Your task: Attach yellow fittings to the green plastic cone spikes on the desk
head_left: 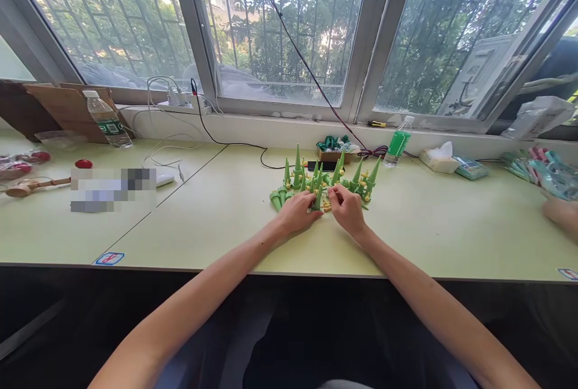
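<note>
Several green plant watering spikes with small yellow valves stand point-up in a cluster on the table. My left hand is closed around the lower part of one upright green watering spike at the cluster's near side. Just to its right, my right hand is closed in a pinch; whatever is between its fingertips is too small to make out. Loose yellow valves lie on the tabletop between the two hands. More green spikes lean or lie beside my left hand.
Behind the spikes are a black phone and a small box of green items. A water bottle and tissue pack stand back right. Another person's hand shows at the right edge. A second bottle stands left.
</note>
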`<state>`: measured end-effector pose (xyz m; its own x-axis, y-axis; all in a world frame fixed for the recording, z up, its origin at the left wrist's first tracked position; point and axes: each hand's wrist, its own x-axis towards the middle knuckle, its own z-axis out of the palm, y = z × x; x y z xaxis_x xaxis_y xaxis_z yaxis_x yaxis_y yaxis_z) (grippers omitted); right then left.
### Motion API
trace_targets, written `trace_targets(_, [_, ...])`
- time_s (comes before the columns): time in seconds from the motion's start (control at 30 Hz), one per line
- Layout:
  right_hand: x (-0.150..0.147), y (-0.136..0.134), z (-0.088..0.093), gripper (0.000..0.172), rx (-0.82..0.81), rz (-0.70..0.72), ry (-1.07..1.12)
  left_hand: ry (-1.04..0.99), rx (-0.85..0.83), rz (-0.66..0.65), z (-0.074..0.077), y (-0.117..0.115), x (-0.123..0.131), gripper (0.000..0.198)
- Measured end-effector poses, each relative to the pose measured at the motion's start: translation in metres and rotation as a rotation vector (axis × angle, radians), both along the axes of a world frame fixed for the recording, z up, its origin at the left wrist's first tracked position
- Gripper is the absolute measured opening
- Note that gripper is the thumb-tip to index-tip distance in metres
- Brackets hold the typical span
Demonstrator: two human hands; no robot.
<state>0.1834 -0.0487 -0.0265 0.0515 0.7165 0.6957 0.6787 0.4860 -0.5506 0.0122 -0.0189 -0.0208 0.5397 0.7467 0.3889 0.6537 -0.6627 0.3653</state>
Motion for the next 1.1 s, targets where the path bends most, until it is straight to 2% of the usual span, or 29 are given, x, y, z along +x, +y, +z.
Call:
trace_targets(0.3, [0.003, 0.003, -0.002, 0.027, -0.049, -0.051, -0.060, -0.030, 0.033, -0.013, 0.001, 0.005, -0.005, 0.034])
trace_targets(0.43, [0.005, 0.004, -0.001, 0.024, -0.132, -0.089, -0.126, -0.103, 0.032, 0.000, 0.005, 0.004, -0.006, 0.034])
trace_targets(0.67, [0.007, 0.003, 0.003, 0.026, -0.326, -0.136, -0.290, -0.101, 0.051, -0.022, 0.004, 0.003, -0.005, 0.018])
trace_targets(0.83, [0.007, 0.002, 0.004, 0.024, -0.383, -0.152, -0.351, -0.091, 0.048, 0.026, 0.006, 0.004, -0.006, 0.019])
trace_targets(0.97, [0.006, 0.002, 0.003, 0.023, -0.411, -0.159, -0.374, -0.156, 0.033, 0.012, 0.010, 0.006, -0.011, 0.021])
trace_targets(1.1, [0.005, 0.002, 0.002, 0.022, -0.415, -0.139, -0.387, -0.296, 0.106, 0.136, 0.014, 0.010, -0.018, 0.011])
